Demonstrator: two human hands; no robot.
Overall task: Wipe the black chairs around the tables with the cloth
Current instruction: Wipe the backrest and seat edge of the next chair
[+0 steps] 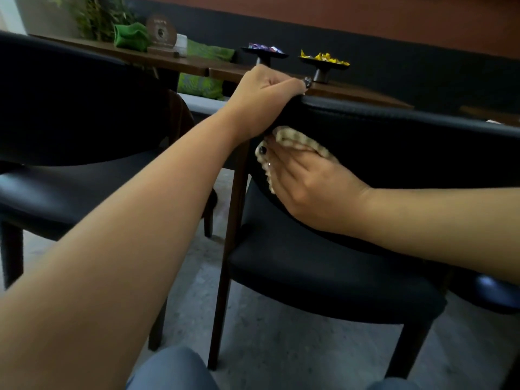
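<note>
Black upholstery fills the view as a person wipes the nearer black chair (pixel 323 277) at a long wooden worktop (pixel 351 92). Their left hand (pixel 264 99) grips the top corner of the curved backrest (pixel 408 142), with the fingers (pixel 292 84) curled over the upper edge and the thumb side down the end of the rest. Just below it, the right hand (pixel 306 184) presses a pale beige cloth (pixel 298 142) flat against the backrest near that same corner; the fingers lie close together over the cloth, which shows bunched above and along the left side of the hand. A dark-painted nail and what may be a ring can be seen there, though blur makes the ring uncertain.

A second black chair (pixel 70 175) stands just to the left, its seat and backrest apart from the first. The first chair's brown wooden legs (pixel 228 249) rest on a grey floor (pixel 281 347). At the bottom edge, the person's knees in blue-grey fabric (pixel 171 372) come into view.

On the worktop behind stand two dark pedestal dishes, one holding blue-wrapped sweets (pixel 264 49), the other yellow-wrapped sweets (pixel 325 59). Farther left are a round wooden plaque (pixel 161 30), a small white cup (pixel 180 45) and a folded green cloth (pixel 130 38), with green foliage (pixel 98 15) beyond.
</note>
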